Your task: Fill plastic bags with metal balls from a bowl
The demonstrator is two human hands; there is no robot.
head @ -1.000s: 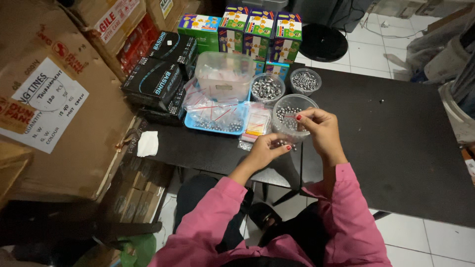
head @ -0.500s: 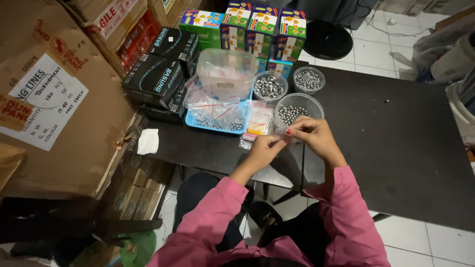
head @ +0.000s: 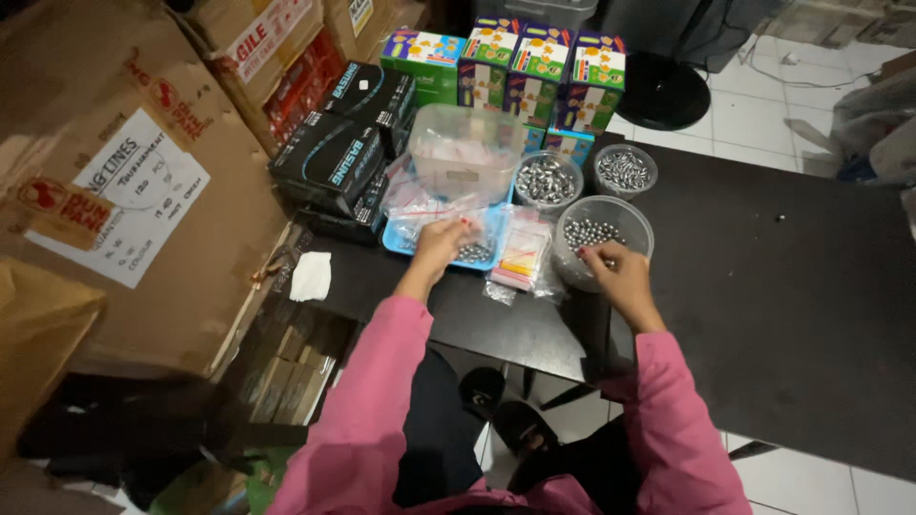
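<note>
Head view: left hand [head: 441, 243], fingers curled, reaches into the shallow blue plastic tray [head: 401, 243] of small clear bags; any hold cannot be told. Right hand [head: 611, 272] pinches at the rim of the round clear plastic bowl of grey pellets [head: 596, 229], mouth upward, axis vertical. Advisable: steady the bowl, pick pellets singly.

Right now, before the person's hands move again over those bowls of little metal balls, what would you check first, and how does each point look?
1. Left hand over the blue plastic tray of small clear bags: ok.
2. Right hand at the rim of the near clear round bowl of metal balls: ok.
3. Anything pinched in the right hand's fingers: cannot tell.
4. Near bowl upright on the black table: ok.
5. Two far clear bowls upright: ok.
6. Stray ball on the table: not ok.
</note>
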